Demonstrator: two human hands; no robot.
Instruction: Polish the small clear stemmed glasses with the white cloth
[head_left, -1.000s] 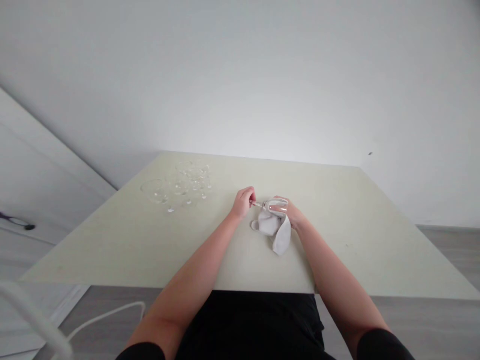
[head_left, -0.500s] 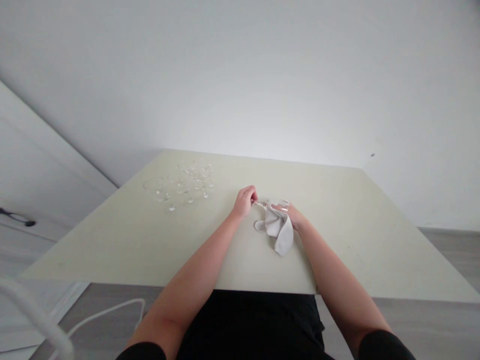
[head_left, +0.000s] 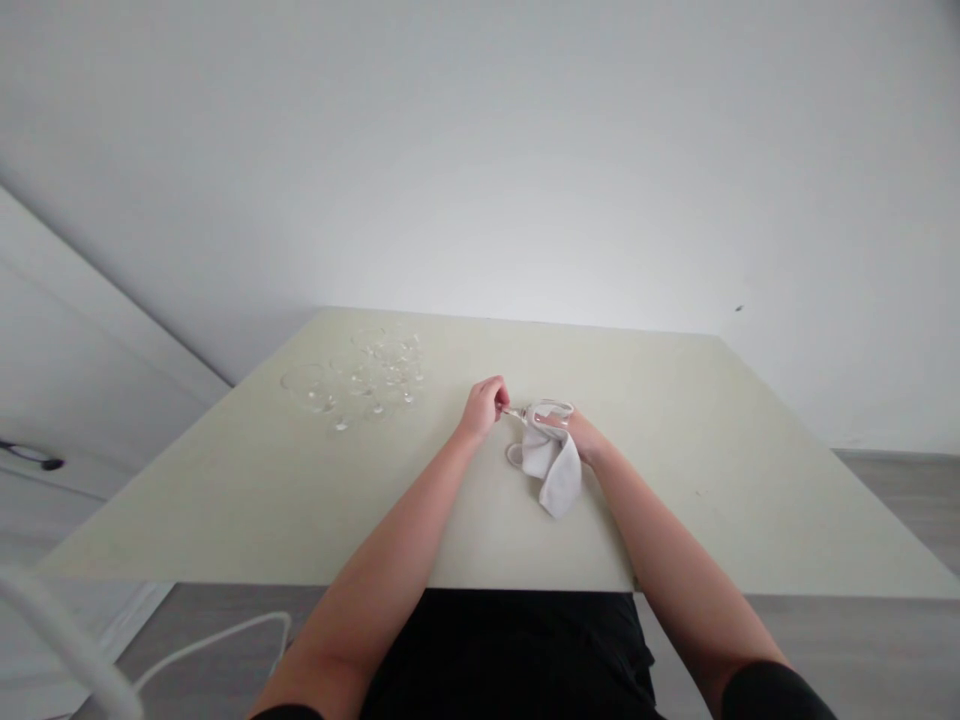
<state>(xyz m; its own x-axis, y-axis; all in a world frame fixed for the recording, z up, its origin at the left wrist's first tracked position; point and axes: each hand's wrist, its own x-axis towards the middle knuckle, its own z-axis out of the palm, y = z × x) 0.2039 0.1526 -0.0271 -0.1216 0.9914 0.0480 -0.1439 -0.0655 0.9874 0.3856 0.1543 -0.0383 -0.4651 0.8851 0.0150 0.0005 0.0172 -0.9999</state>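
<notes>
A clear stemmed glass (head_left: 555,408) is held on its side above the table, its bowl toward the right. My left hand (head_left: 484,407) is closed around the foot end of its stem, the fingertips partly hidden. At the bowl, my right hand (head_left: 583,436) is closed on a light grey cloth (head_left: 553,472) wrapped over the glass. The cloth's loose end hangs toward me, and a small fold or loop sticks out at its left. Most of the right fingers are covered by cloth and glass.
Several clear glasses (head_left: 375,378) stand grouped at the back left of the pale table (head_left: 712,470). A white wall (head_left: 525,180) rises behind it. White cabinet doors (head_left: 90,350) are on the left, and a white curved tube (head_left: 67,640) is at the lower left.
The cloth and my right hand have shifted slightly around the bowl, and the hanging end has moved a little left and down. My left hand keeps its hold on the stem.
</notes>
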